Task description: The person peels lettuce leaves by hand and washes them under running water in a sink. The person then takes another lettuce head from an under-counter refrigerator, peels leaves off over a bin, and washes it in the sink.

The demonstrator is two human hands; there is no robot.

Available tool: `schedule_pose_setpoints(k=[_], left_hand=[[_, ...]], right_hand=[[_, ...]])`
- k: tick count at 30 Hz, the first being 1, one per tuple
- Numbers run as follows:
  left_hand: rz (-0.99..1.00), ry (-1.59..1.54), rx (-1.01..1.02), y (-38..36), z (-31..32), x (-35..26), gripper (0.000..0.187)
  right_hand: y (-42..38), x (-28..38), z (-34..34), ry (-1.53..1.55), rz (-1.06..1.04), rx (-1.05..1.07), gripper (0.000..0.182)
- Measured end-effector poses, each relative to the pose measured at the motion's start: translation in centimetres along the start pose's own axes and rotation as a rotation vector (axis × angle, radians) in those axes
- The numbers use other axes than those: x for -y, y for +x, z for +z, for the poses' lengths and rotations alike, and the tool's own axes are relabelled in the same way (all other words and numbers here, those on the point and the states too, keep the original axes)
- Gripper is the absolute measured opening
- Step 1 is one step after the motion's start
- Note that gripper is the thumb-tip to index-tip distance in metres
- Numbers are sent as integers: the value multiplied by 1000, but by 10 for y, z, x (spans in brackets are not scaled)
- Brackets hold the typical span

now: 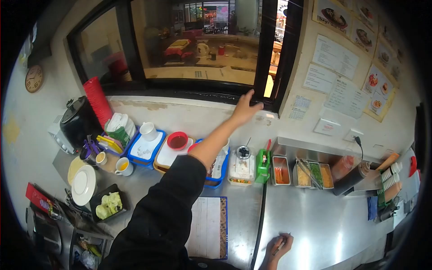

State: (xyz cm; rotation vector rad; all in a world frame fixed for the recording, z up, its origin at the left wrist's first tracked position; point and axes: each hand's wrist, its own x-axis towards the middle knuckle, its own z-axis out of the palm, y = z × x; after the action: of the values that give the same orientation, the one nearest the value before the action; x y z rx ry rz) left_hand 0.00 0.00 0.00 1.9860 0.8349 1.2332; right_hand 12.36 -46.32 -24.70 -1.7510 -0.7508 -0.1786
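My left hand (246, 110) is stretched far forward, its black sleeve crossing the middle of the view. Its fingers are apart, with the fingertips right at the lower dark frame of the sliding window (202, 86), near the narrow gap on the right. Low over the steel counter, my right hand (282, 245) is closed around a pen (279, 247). Between the arms lies a clipboard (223, 225) with a ruled white sheet (204, 229), its left part hidden by my sleeve.
Along the wall stand blue trays (145, 153), a red bowl (177, 141), a green tape dispenser (263, 165) and metal food containers (281, 171). At left are white plates (84, 185), a mug (124, 166) and a black tray (96, 202) of lettuce (109, 206).
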Motion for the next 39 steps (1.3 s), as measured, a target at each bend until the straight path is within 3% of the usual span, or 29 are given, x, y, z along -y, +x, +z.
schedule_pose_setpoints(k=[1, 2, 3, 5, 6, 9, 12, 13, 14, 15, 18, 19, 21, 25, 27, 29, 31, 32, 33, 35, 37, 39], left_hand=[[110, 9, 27, -26, 3, 11, 70], [54, 105, 145, -68, -1, 9, 66], [192, 165, 185, -122, 4, 18, 64], [77, 328, 286, -243, -22, 0, 60], [33, 431, 305, -300, -31, 14, 62], [-238, 597, 274, -454, -62, 7, 64], [-330, 757, 325, -555, -89, -19, 56], [-395, 768, 296, -571, -96, -29, 56], [-387, 732, 283, -580, -99, -38, 55], [-360, 697, 269, -583, -102, -42, 53], [-354, 666, 233, -585, -105, -36, 53], [-359, 663, 220, -586, -106, -34, 53], [-347, 618, 234, -592, -111, -36, 54], [-319, 495, 252, -599, -134, -29, 55], [-275, 594, 67, -596, -167, -9, 58], [-334, 788, -397, -596, -237, 1, 61], [-583, 1075, -915, -597, -321, 6, 62], [-600, 1097, -1014, -611, -366, 4, 62], [-768, 1137, -1135, -631, -401, 27, 60], [-981, 828, -1061, -668, -448, 56, 46], [-1085, 695, -695, -693, -464, 70, 31], [-1003, 783, -766, -710, -459, 86, 25]], right_hand=[[1, 4, 3, -13, 23, 25, 14], [3, 8, 5, -25, 44, 55, 13], [8, 9, -10, -22, 13, 66, 13], [3, 20, -13, 289, 242, 116, 13], [-1, 30, -12, 22, 64, 89, 16], [-3, 6, -15, 50, -31, 168, 20], [-23, 45, 6, 223, 119, 367, 23], [-36, 57, 14, 280, 215, 448, 26], [-47, 80, 21, 256, 118, 575, 28], [-65, 76, 40, 498, 173, 699, 26], [-105, 110, 84, 372, -235, 1037, 35], [-116, 123, 93, 370, -246, 1045, 35], [-145, 147, 99, 124, -489, 1092, 43], [-176, 159, 105, 174, -676, 1008, 54], [-175, 153, 112, 171, -547, 1028, 60], [-174, 157, 109, 173, -487, 1068, 64], [-176, 163, 106, 114, -494, 1046, 64], [-176, 164, 106, 84, -511, 1021, 62], [-176, 164, 108, 74, -503, 1010, 62], [-177, 157, 111, 76, -552, 1002, 61], [-179, 156, 118, 68, -579, 1022, 62], [-171, 161, 118, 15, -600, 1053, 64]])
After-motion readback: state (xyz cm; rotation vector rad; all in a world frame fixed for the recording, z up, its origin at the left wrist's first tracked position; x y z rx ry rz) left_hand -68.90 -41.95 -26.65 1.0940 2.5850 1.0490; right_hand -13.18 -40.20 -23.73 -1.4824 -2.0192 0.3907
